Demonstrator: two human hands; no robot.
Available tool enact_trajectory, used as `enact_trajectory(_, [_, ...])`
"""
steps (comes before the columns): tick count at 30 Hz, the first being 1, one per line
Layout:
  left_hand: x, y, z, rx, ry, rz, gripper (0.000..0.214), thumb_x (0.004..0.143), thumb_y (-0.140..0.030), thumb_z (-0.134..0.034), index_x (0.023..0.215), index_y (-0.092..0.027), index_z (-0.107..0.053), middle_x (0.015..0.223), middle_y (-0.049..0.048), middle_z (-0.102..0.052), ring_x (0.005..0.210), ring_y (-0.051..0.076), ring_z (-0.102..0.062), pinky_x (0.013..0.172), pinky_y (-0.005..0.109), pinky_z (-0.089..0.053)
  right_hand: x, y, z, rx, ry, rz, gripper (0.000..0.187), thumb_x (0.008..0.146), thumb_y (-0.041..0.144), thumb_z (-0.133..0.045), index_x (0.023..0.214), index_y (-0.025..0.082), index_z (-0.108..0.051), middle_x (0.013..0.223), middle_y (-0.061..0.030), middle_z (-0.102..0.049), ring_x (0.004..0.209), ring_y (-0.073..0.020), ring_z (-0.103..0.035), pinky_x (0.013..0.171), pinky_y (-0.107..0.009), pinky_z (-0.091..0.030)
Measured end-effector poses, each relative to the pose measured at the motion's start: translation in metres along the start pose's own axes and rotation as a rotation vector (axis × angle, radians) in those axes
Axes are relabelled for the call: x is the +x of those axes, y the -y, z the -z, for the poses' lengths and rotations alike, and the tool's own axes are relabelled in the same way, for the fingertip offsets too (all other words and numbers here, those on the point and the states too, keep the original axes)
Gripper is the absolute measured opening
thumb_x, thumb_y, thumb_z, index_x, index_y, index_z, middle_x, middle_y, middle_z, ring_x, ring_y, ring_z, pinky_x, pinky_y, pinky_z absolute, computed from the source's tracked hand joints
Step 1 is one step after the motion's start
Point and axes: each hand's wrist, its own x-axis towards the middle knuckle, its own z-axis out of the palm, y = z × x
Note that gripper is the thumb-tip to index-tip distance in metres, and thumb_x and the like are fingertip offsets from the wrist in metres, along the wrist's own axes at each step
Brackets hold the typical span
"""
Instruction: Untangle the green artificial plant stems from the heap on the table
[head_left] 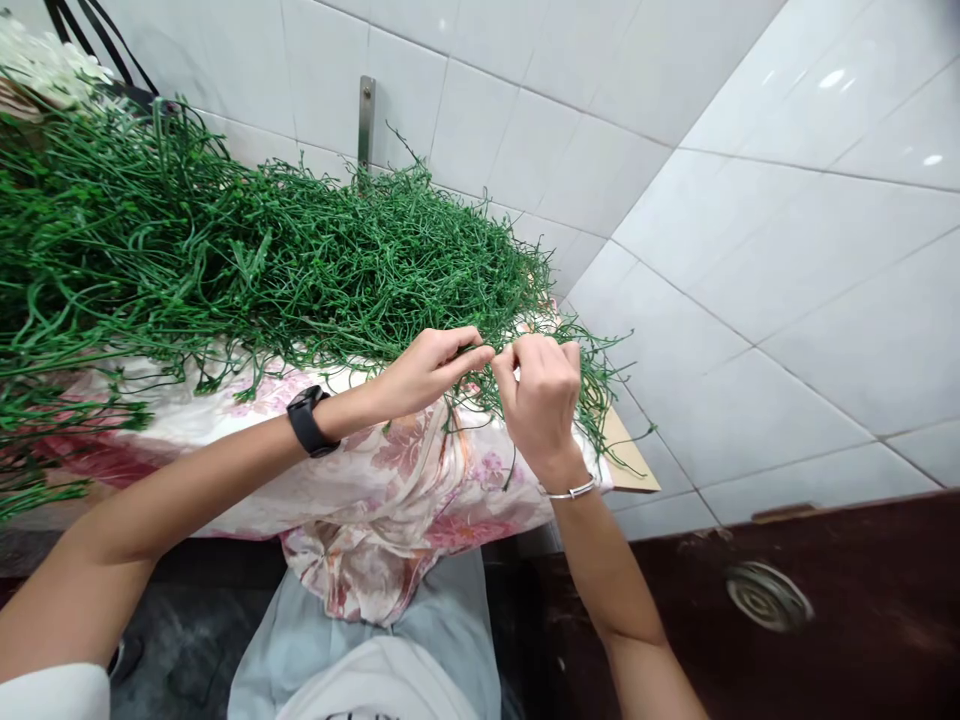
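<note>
A big heap of thin green plastic stems (247, 250) covers a table draped in a floral cloth (390, 480). My left hand (427, 368), with a black watch on its wrist, pinches a green stem at the heap's near edge. My right hand (541, 395), wearing a silver bangle, is closed on the same stem right beside the left fingertips. Both hands meet over the cloth's front edge, thumbs and forefingers almost touching.
White tiled walls (750, 250) rise behind and to the right. A metal bracket (366, 115) is fixed to the wall behind the heap. White flowers (45, 65) show at the top left. A dark floor with a round drain (766, 595) lies at the lower right.
</note>
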Motion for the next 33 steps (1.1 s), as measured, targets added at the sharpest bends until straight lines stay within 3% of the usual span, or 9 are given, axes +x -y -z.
enact_trajectory(6, [-0.004, 0.002, -0.012, 0.099, -0.142, 0.018, 0.023, 0.085, -0.029, -0.039, 0.066, -0.016, -0.040, 0.050, -0.0069, -0.026, 0.045, 0.005, -0.025, 0.044, 0.020, -0.019, 0.002, 0.010, -0.007, -0.003, -0.036, -0.105, 0.024, 0.084, 0.021, -0.038, 0.060, 0.020, -0.038, 0.055, 0.0004, -0.041, 0.057, -0.0135, -0.035, 0.060, -0.029, -0.023])
enact_trajectory(11, [-0.007, 0.003, -0.013, 0.177, -0.204, 0.010, 0.024, 0.085, -0.026, -0.039, 0.063, -0.016, -0.037, 0.051, -0.0070, -0.025, 0.045, 0.004, -0.025, 0.045, 0.020, -0.019, 0.005, 0.011, -0.010, 0.005, -0.028, -0.072, 0.024, 0.084, 0.022, -0.037, 0.061, 0.019, -0.040, 0.055, 0.0007, -0.041, 0.056, -0.0131, -0.034, 0.059, -0.029, -0.023])
enact_trajectory(23, [-0.010, -0.001, -0.012, 0.050, -0.120, 0.016, 0.024, 0.084, -0.028, -0.041, 0.064, -0.016, -0.036, 0.051, -0.0068, -0.028, 0.047, 0.005, -0.029, 0.046, 0.019, -0.023, 0.002, -0.004, -0.003, 0.060, -0.022, -0.008, 0.023, 0.084, 0.019, -0.036, 0.060, 0.020, -0.036, 0.056, 0.0014, -0.038, 0.058, -0.0124, -0.034, 0.061, -0.028, -0.024])
enact_trajectory(33, [-0.003, -0.004, 0.000, -0.391, -0.037, 0.130, 0.029, 0.081, -0.039, -0.047, 0.068, -0.014, -0.054, 0.058, -0.0037, -0.040, 0.050, 0.005, -0.031, 0.047, 0.021, -0.024, 0.004, -0.014, 0.023, 0.326, 0.136, -0.063, 0.022, 0.087, 0.025, -0.039, 0.066, 0.018, -0.043, 0.062, 0.0027, -0.046, 0.063, -0.0094, -0.043, 0.068, -0.027, -0.027])
